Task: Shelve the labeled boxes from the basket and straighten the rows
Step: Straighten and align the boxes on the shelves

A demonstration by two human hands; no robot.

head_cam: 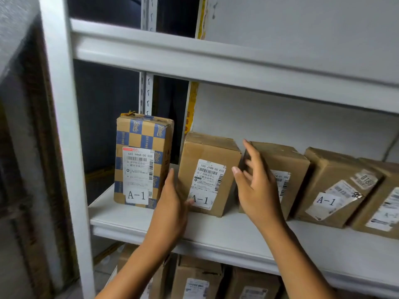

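White shelf (151,221) holds labeled boxes — both hands flank plain box (207,173).

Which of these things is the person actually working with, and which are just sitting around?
Part of the job:
- plain brown box, between both hands
- left hand, touching it
- right hand, open
- checkered box
- other A-1 boxes
- middle shelf

Just there:
- boxes on the shelf below
- yellow tape strip
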